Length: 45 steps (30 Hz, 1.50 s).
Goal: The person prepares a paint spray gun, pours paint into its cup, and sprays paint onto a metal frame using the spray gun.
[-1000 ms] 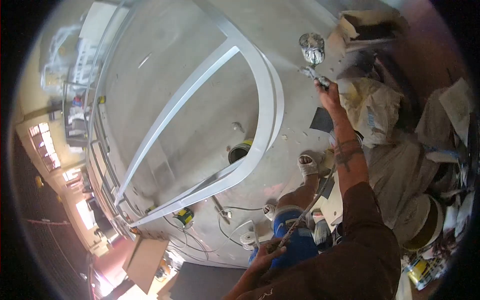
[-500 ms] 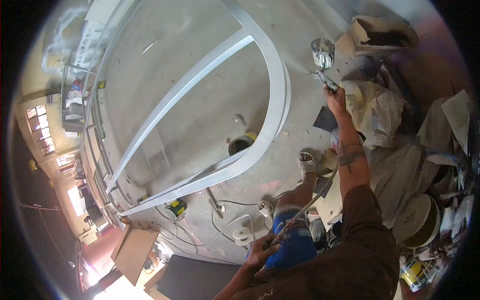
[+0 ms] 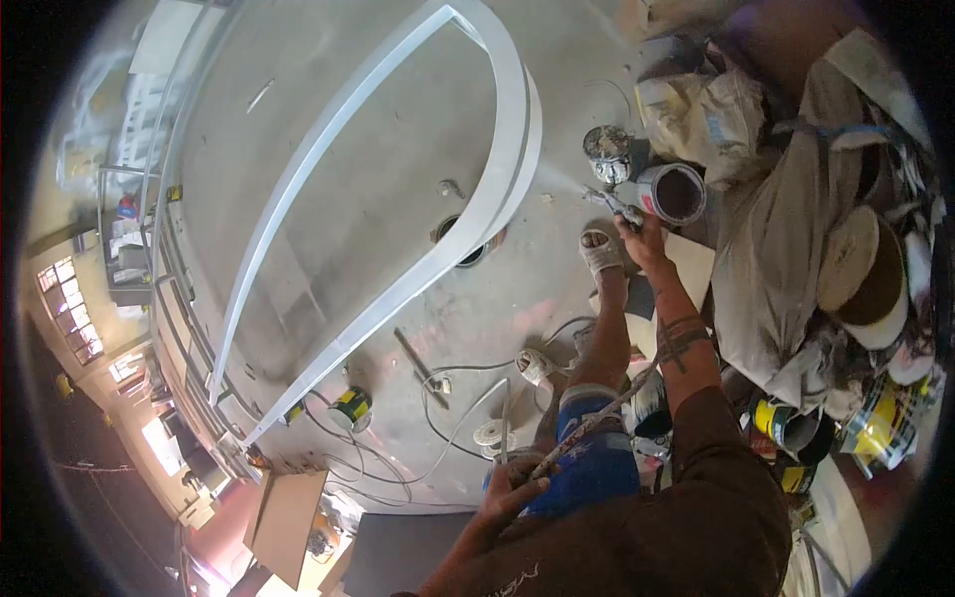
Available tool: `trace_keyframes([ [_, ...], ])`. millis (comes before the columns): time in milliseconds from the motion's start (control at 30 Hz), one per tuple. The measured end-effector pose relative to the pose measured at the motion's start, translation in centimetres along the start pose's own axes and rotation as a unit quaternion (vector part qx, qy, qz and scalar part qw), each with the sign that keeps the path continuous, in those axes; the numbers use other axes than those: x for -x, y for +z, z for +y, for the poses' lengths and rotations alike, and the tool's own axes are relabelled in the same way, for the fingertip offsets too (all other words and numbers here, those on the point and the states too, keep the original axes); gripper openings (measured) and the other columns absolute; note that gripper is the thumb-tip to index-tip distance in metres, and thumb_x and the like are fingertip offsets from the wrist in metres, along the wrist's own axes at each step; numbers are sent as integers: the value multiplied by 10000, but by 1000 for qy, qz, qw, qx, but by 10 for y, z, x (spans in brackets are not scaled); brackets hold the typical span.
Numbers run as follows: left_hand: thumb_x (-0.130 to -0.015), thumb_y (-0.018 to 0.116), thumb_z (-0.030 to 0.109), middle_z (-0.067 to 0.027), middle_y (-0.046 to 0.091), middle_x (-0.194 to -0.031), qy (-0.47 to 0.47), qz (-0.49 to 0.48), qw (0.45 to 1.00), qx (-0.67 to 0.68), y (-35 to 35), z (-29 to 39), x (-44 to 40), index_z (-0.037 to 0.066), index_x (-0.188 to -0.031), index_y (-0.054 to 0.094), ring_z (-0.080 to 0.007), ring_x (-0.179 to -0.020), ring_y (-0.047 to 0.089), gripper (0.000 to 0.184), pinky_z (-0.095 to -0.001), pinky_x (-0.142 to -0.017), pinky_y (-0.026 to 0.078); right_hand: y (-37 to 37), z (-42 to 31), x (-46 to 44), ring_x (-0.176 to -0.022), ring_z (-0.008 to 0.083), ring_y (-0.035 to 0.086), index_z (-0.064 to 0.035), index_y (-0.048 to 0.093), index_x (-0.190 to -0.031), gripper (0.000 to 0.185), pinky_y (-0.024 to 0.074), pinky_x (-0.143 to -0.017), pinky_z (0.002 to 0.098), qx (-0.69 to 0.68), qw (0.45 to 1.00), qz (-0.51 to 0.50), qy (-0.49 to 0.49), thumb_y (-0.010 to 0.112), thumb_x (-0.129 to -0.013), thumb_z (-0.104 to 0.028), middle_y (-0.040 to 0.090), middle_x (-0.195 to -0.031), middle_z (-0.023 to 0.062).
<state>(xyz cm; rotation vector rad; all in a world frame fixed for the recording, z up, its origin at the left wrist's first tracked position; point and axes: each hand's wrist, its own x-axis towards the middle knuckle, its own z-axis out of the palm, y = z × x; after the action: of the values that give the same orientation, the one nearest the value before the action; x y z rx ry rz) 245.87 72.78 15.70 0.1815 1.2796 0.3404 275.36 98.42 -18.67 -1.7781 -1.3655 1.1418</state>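
My right hand (image 3: 644, 241) is wrapped around the handle of a spray gun (image 3: 615, 206), whose paint-spattered cup (image 3: 608, 157) sits at its far side. A pale mist spreads leftward from its nozzle toward a curved, silver-grey metal frame (image 3: 512, 129). The frame is leaf-shaped and stands just off the gun, not touching it. Low in front of my body, my left hand (image 3: 517, 488) is closed around a spattered hose (image 3: 582, 430) that runs up toward my right arm.
An open tin (image 3: 678, 193) is beside the gun. Another tin (image 3: 460, 244) is partly behind the frame. Grey hoses (image 3: 453, 438) loop over the floor near my sandalled feet (image 3: 599, 251). Sacks (image 3: 721, 114), buckets and a round tub (image 3: 863, 279) crowd the right side.
My right hand and the spray gun have come nearer my body, following the frame's curve. The view has shifted, and the frame appears further up and left. The mist continues.
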Motion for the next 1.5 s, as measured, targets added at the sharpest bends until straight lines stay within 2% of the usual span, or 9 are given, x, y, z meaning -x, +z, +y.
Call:
trace_keyframes([
  [100, -817, 661, 253, -57, 603, -997, 2, -11, 1000, -15, -19, -21, 16, -38, -1067, 634, -146, -946, 520, 385, -291, -869, 395, 16, -15, 51, -716, 258, 644, 13, 659, -962, 299, 483, -647, 395, 23, 1000, 13, -15, 668, -858, -267, 672, -790, 148],
  [233, -805, 642, 232, -61, 603, -1012, 26, -13, 999, -30, -34, -25, 42, -45, -1055, 636, -144, -932, 516, 374, -283, -841, 399, 50, -8, 103, -756, 353, 653, 0, 668, -960, 300, 498, -681, 431, 21, 994, 43, -93, 671, -850, -279, 672, -797, 182],
  [400, -792, 638, 231, -63, 626, -959, 37, -5, 996, -82, -54, -32, 66, -47, -1022, 647, -145, -891, 532, 361, -289, -804, 412, 78, -17, 149, -833, 341, 676, -68, 678, -1034, 345, 508, -771, 422, 57, 995, -76, 13, 656, -856, -363, 677, -837, 198],
  [567, -796, 640, 278, -63, 640, -859, 93, 14, 984, -153, -93, -54, 76, -46, -959, 666, -145, -825, 546, 363, -295, -753, 425, 83, -42, 179, -816, 316, 676, -55, 664, -1080, 353, 507, -744, 413, -9, 1000, -23, -19, 626, -886, -348, 693, -865, 183],
  [667, -791, 643, 284, -63, 643, -829, 136, 39, 975, -171, -121, -64, 85, -52, -948, 670, -147, -788, 554, 372, -301, -721, 433, 81, -66, 193, -787, 323, 662, -33, 656, -1081, 348, 499, -746, 416, 13, 994, 44, 103, 620, -895, -325, 698, -838, 146],
  [900, -766, 634, 146, -96, 682, -841, 255, 115, 960, -24, -157, -91, 98, -84, -945, 674, -140, -776, 593, 294, -282, -715, 453, 107, -107, 223, -1066, 235, 541, 21, 503, -1235, 395, 458, -886, 346, -76, 983, 164, -2, 616, -874, -89, 529, -1242, 140],
  [1067, -787, 626, 150, -102, 684, -833, 233, 133, 963, -13, -153, -96, 116, -90, -941, 671, -142, -767, 603, 289, -279, -703, 466, 183, -52, 248, -759, 122, 504, 14, 604, -1002, 191, 443, -684, 286, -101, 981, 96, 132, 633, -886, -136, 604, -880, 33],
  [1100, -793, 623, 152, -102, 684, -830, 230, 138, 963, -7, -153, -101, 120, -89, -943, 671, -142, -763, 604, 288, -279, -697, 468, 203, -35, 253, -691, 114, 489, 11, 623, -911, 149, 425, -652, 285, -124, 986, 93, 56, 646, -881, -134, 570, -736, -20],
  [1500, -773, 619, 169, -105, 672, -810, 212, 189, 955, 88, -144, -134, 128, -91, -892, 675, -167, -758, 595, 291, -288, -705, 448, 263, -107, 285, -693, 391, 617, -54, 631, -947, 173, 488, -613, 426, -21, 989, -94, -111, 669, -851, -193, 639, -761, 184],
])
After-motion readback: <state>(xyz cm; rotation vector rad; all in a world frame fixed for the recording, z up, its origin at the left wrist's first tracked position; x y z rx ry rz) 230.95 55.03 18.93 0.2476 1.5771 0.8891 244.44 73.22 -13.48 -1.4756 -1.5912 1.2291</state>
